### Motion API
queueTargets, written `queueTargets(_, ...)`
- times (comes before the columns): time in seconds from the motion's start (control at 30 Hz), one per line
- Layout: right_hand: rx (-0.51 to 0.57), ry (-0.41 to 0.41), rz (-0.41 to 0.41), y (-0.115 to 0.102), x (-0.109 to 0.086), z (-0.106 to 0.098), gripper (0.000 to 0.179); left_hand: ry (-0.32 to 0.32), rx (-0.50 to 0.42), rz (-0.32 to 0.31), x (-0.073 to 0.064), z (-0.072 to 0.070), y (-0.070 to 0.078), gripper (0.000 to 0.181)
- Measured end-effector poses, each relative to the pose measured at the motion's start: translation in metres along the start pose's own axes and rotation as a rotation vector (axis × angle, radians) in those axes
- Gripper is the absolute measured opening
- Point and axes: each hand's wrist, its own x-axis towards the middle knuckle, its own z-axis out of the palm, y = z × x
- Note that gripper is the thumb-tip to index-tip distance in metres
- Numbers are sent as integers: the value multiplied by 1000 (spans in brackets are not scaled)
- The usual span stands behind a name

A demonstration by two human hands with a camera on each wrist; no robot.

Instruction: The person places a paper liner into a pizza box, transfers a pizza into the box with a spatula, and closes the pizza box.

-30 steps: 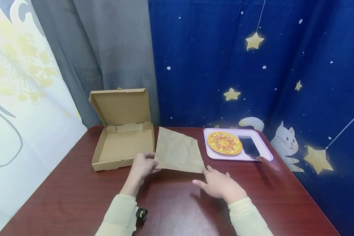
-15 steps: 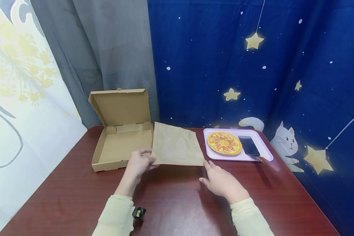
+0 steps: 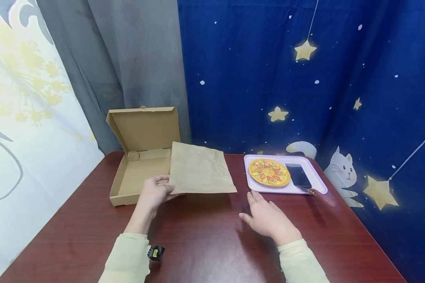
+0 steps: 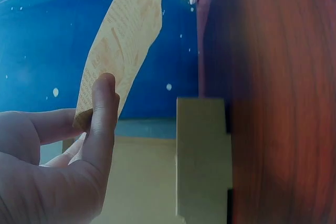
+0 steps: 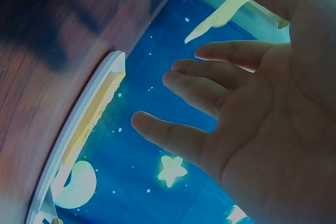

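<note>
A square sheet of brown paper (image 3: 202,169) is raised over the table beside the box, its far left part overlapping the box in the head view. My left hand (image 3: 156,192) pinches its near left corner between thumb and fingers; in the left wrist view the thumb lies against the paper (image 4: 121,45). The open cardboard pizza box (image 3: 141,179) stands at the left with its lid up. My right hand (image 3: 267,218) hovers over the table, fingers spread and holding nothing, apart from the paper and just short of the lilac tray (image 3: 318,182).
On the tray lie a toy pizza (image 3: 269,173) and a pizza server with a dark flat blade (image 3: 298,175), its handle reaching over the near rim. The dark red wooden table (image 3: 205,243) ends at curtains behind and on both sides.
The paper has moved left and up toward the box with my left hand. My right hand, at the paper's near right corner before, has let go and stays by the tray.
</note>
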Motion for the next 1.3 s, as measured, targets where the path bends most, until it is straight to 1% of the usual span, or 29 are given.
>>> queueTargets(0.13,-3,8,-4,2,0,2,75,22,38,19,3,-15,3,56)
queueTargets(0.2,-3,11,-6,2,1,4,75,36,42,23,4,-22,5,56)
queueTargets(0.47,-6,2,10,4,0,4,77,95,49,-8,6,-52,10,56)
queueTargets(0.7,6,3,18,7,-3,4,77,174,184,-39,9,-78,11,58)
queueTargets(0.73,5,4,18,7,-3,5,77,180,190,-41,10,-81,11,58)
queueTargets(0.83,8,4,18,8,-4,5,76,212,211,-44,11,-89,11,56)
queueTargets(1.1,19,1,20,10,-4,5,77,305,220,-60,12,-108,7,52)
queueTargets(1.17,19,-3,24,11,-4,6,77,315,230,-64,13,-111,5,51)
queueTargets(1.3,25,-9,36,12,-5,7,77,310,231,-68,18,-116,0,52)
